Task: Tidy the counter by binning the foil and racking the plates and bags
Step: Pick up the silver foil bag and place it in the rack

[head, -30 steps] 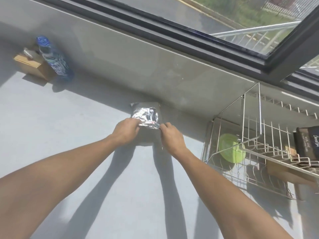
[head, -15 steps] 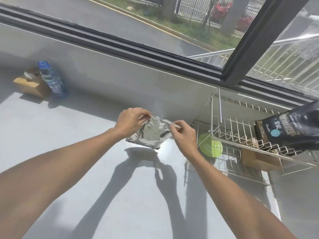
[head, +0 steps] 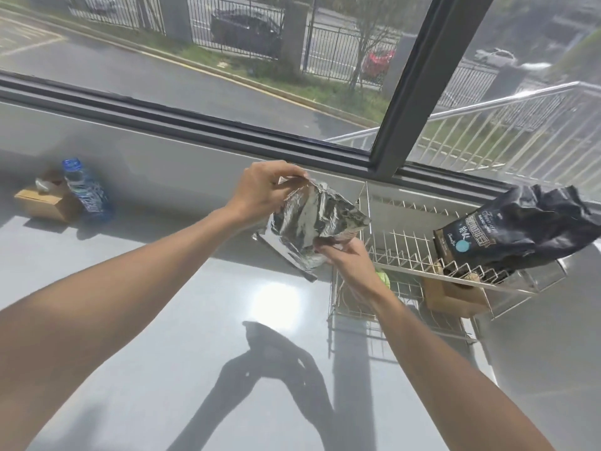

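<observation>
While the left hand [head: 263, 187] pinches the foil [head: 312, 226] at its top edge, the right hand [head: 346, 260] grips it underneath, wire rack [head: 406, 252] just beyond

Noted white lettering on the black bag [head: 517, 236] atop the wire rack [head: 403, 255] and on the blue bottle label [head: 89, 200], both too blurred to be read; nothing legible elsewhere.

Pale grey counter [head: 162, 320] in hard sunlight, dark-framed window [head: 400, 102] behind, street and railings outside
</observation>
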